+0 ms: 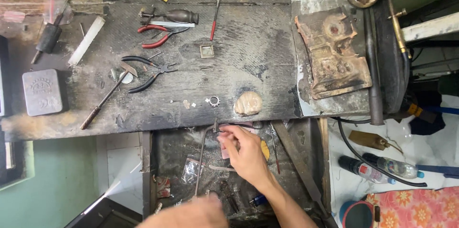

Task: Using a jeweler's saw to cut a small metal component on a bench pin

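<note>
While the right hand (246, 154) pinches a small metal piece (221, 131) at the dark wooden tabletop's (191, 99) edge, the left hand (191, 213), grip unclear, holds the thin saw frame (201, 156); steady, light strokes seem best.

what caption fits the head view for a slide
Right hand pinches a small piece by a saw frame at the edge of a worn workbench; left hand below, pliers nearby.
</note>
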